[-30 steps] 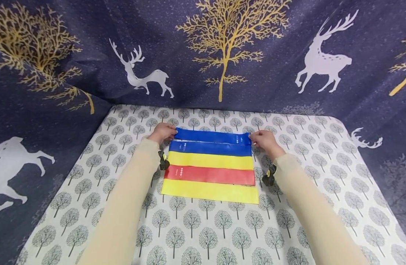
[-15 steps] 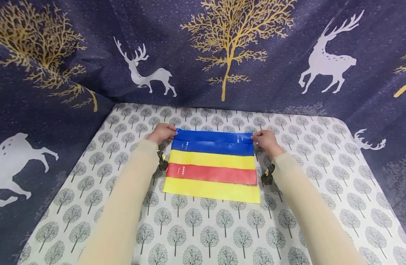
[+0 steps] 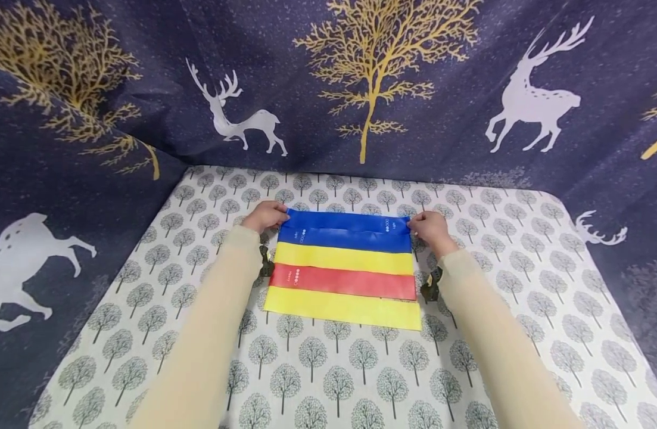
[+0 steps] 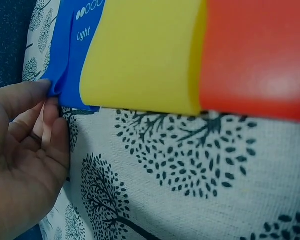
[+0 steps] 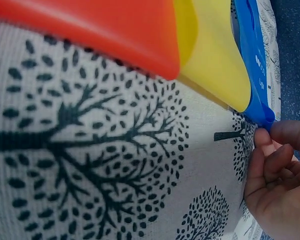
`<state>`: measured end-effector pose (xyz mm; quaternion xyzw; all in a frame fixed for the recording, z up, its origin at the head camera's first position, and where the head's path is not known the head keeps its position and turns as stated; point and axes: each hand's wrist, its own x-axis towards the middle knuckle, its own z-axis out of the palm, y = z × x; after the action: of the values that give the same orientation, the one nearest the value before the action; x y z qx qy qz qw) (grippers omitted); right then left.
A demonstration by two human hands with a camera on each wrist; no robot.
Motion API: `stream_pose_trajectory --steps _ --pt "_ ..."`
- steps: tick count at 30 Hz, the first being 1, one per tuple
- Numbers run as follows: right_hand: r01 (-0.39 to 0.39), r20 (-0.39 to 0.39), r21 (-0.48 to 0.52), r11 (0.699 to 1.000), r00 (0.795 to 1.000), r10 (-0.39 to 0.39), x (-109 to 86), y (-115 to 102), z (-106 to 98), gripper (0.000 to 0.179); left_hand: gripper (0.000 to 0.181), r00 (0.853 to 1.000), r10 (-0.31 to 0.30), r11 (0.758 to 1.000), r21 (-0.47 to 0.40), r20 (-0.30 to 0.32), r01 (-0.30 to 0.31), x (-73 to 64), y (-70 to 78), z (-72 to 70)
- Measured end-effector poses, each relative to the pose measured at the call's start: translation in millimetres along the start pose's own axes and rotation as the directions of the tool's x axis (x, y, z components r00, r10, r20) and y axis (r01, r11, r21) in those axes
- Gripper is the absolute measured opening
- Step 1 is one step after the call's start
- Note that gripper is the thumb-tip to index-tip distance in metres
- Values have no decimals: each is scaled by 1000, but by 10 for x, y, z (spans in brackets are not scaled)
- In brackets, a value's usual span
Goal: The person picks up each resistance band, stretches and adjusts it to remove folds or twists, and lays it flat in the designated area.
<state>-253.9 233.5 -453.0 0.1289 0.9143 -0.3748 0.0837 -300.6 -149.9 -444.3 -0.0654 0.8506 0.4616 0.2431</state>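
Note:
Flat resistance bands lie side by side in stripes on the table in the head view. At the far edge is a blue band (image 3: 344, 221) printed "Light", its two ends pinched by my left hand (image 3: 265, 216) and my right hand (image 3: 431, 229). A second blue band (image 3: 349, 240) borders it on the near side. Then come a yellow band (image 3: 344, 258), a red band (image 3: 355, 282) printed "Heavy" and another yellow band (image 3: 344, 307). In the left wrist view, thumb and fingers (image 4: 27, 90) pinch a bunched blue corner. The right wrist view shows the opposite corner between thumb and fingertips (image 5: 285, 131).
A white cloth with printed trees (image 3: 333, 369) covers the table. Behind and to the left hangs a dark blue curtain (image 3: 317, 119) with deer and gold trees. Dark wrist cameras (image 3: 430, 286) sit under both wrists, close beside the bands.
The held blue band has come toward the second blue band, and the thin pale gap between them has closed. Both hands keep their pinch. The head view has shifted slightly.

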Motion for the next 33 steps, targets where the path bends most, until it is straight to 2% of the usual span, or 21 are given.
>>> stream_pose_trajectory --steps 6,10,17,21,25,28,31,33 --pt "3 -28 -43 999 1000 -4 5 11 12 22 46 1000 -3 1000 -3 -1 3 -18 15 0" --pt "45 -47 -55 997 998 -48 -16 -7 10 19 46 1000 9 1000 8 -12 -8 2 8 -10" --pt "82 -26 -20 996 996 -82 -63 10 -11 16 45 999 5 1000 18 -37 -4 18 -6 24" --pt "76 -3 32 997 997 -76 -71 37 -17 15 47 999 4 999 52 -49 -2 -29 -2 25" --pt "40 25 122 992 999 -43 -50 82 -23 19 49 998 33 999 41 -62 -31 -63 -17 30" --pt "9 71 209 978 997 -24 -56 117 -44 28 48 996 65 998 18 -62 -64 -63 -56 38" --pt "2 131 311 950 990 -45 -102 149 -88 38 46 995 83 997 -3 -59 -83 -75 -92 31" --pt "31 121 325 945 990 -74 -166 154 -137 42 46 994 100 995 -7 -53 -100 -117 -100 0"
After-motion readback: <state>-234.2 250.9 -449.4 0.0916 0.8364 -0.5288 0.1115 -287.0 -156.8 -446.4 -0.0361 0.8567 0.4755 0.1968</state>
